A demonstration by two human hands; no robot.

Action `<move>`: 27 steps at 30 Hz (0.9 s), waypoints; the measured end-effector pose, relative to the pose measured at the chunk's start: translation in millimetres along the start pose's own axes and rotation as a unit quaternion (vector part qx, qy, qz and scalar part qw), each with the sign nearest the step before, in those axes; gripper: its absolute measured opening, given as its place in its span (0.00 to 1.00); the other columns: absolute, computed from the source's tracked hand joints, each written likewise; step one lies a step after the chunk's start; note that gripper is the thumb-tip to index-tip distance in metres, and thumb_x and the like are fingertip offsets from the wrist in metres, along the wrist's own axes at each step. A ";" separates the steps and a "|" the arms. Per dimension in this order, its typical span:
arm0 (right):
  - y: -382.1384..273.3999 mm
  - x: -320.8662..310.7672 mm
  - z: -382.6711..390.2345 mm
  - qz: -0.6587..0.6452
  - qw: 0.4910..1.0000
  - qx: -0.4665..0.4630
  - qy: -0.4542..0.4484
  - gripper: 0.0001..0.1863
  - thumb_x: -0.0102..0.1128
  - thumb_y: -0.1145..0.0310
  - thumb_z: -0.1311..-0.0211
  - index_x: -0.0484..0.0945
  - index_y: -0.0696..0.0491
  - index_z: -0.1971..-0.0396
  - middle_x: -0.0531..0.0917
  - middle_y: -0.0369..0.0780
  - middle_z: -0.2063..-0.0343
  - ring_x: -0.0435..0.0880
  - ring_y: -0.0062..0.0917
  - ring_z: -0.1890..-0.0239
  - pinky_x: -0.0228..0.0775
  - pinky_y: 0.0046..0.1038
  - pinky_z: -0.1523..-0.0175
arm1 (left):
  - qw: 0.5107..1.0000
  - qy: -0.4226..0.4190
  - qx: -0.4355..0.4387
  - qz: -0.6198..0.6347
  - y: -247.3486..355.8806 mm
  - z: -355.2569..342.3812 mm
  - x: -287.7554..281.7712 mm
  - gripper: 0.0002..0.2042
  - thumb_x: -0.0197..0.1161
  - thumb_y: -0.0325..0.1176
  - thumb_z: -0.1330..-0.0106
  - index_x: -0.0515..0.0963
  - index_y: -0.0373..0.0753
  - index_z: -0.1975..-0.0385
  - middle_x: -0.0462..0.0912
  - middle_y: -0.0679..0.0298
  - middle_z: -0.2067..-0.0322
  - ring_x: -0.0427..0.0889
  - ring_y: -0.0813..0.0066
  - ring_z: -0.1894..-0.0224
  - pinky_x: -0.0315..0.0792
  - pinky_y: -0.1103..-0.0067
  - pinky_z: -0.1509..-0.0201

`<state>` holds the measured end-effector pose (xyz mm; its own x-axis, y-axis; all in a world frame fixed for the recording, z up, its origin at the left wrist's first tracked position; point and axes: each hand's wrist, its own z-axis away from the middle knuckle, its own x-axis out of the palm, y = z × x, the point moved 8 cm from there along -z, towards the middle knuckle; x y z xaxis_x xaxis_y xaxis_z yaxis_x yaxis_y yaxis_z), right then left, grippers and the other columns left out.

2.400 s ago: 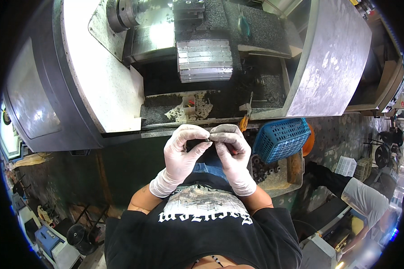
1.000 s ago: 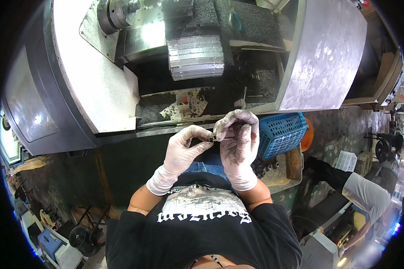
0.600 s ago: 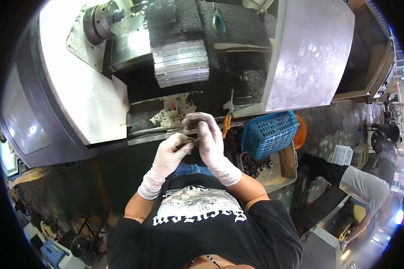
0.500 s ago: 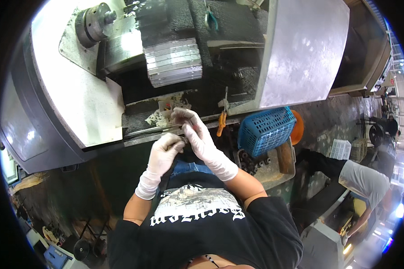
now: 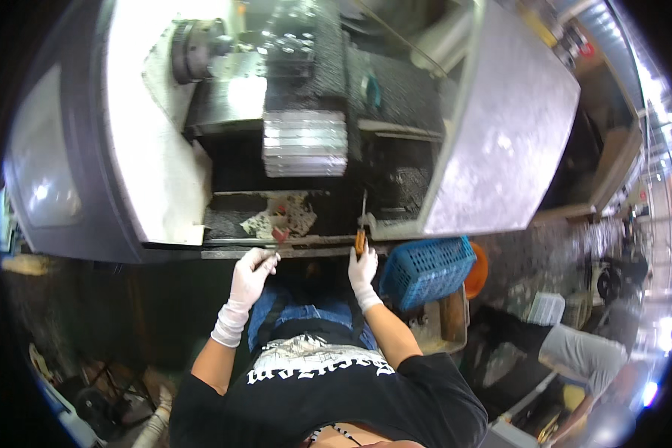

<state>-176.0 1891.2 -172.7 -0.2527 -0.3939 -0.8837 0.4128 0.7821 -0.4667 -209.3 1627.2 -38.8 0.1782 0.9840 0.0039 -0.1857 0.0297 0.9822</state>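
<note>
My left hand (image 5: 251,278), in a white glove, hovers near the machine's front ledge with its fingers curled together. A small item may be pinched at the fingertips; it is too small to make out. My right hand (image 5: 364,270), also gloved, has its fingers closed around the lower end of an orange-handled tool (image 5: 360,242). The tool's thin metal shaft points away from me over the ledge. Beyond it, a ribbed metal block (image 5: 305,144) sits inside the machine, and a round chuck (image 5: 193,51) is at the far left.
A blue plastic basket (image 5: 429,274) stands right of my right hand, partly over a bin (image 5: 453,322), with an orange container (image 5: 476,269) behind it. The grey machine door (image 5: 504,127) rises at the right. Teal-handled pliers (image 5: 371,91) lie inside. A person (image 5: 586,355) bends at the far right.
My hands, close together before, have parted. The right one moved right to the orange handle; the left stays on the left side. The whole view has shifted.
</note>
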 end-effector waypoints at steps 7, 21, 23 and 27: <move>-167.8 -79.8 -16.3 -0.375 0.896 -0.198 -0.131 0.23 0.55 0.75 0.57 0.64 0.58 0.55 0.70 0.44 0.63 0.69 0.30 0.59 0.61 0.25 0.55 | 0.983 0.096 -0.003 -0.153 -13.7 55.2 -80.4 0.06 0.53 0.26 0.46 0.73 0.29 0.76 0.71 0.63 0.78 0.71 0.80 0.80 0.65 0.86 0.75; -432.7 -98.3 -290.8 -0.134 0.948 -0.184 -0.223 0.17 0.45 0.61 0.50 0.70 0.58 0.66 0.75 0.44 0.73 0.74 0.30 0.71 0.64 0.28 0.65 | 0.926 0.371 -0.057 -0.046 -78.7 179.3 -266.3 0.05 0.53 0.24 0.47 0.72 0.28 0.76 0.70 0.63 0.78 0.70 0.81 0.80 0.64 0.86 0.75; -448.0 -87.2 -311.3 -0.037 0.958 -0.229 -0.169 0.17 0.44 0.61 0.51 0.71 0.56 0.64 0.76 0.45 0.70 0.74 0.32 0.68 0.64 0.29 0.62 | 0.920 0.378 -0.080 -0.062 -89.6 181.7 -281.6 0.04 0.53 0.24 0.47 0.71 0.28 0.76 0.69 0.64 0.78 0.70 0.81 0.80 0.64 0.86 0.75; -483.3 -63.7 -338.3 0.227 0.905 -0.349 -0.091 0.26 0.38 0.61 0.49 0.56 0.52 0.48 0.47 0.44 0.43 0.37 0.39 0.40 0.28 0.32 0.38 | 0.888 0.452 -0.040 -0.075 -88.4 192.4 -313.8 0.05 0.52 0.25 0.47 0.72 0.29 0.76 0.69 0.65 0.78 0.70 0.81 0.79 0.65 0.86 0.75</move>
<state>-655.5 1701.6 121.0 -0.0211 0.0205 -0.9996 -0.2322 0.9724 0.0249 -62.9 1282.0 -90.7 -0.6356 0.7051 -0.3144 -0.3007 0.1490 0.9420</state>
